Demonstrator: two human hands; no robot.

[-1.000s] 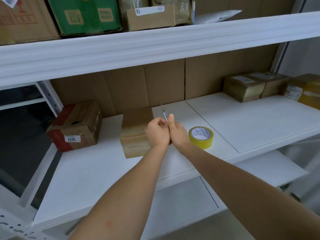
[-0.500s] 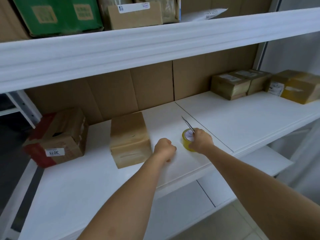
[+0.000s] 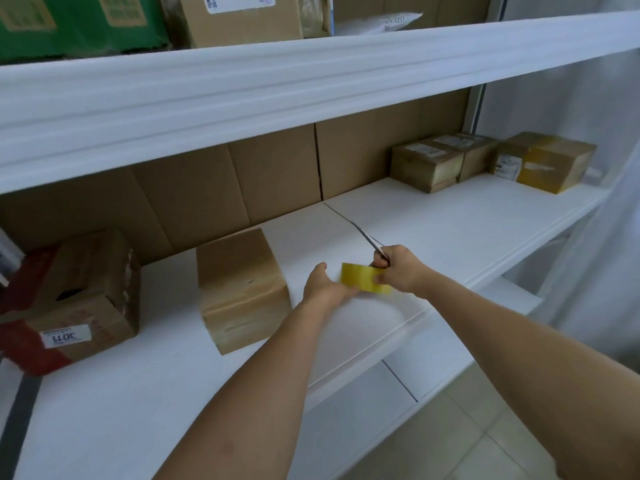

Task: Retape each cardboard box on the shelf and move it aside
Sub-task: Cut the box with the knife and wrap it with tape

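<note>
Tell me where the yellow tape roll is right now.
In the head view, the yellow tape roll is held between the left hand and the right hand, above the shelf, right of the plain cardboard box.

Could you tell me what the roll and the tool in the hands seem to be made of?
Tape roll: glossy yellowish plastic film, probably packing tape. Scissors: thin grey blades with a sheen, likely steel; the right hand hides the handles.

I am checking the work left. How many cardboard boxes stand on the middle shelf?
5: a red-printed box at far left, a plain box beside the hands, and three boxes at the far right. More may be hidden behind those.
</note>
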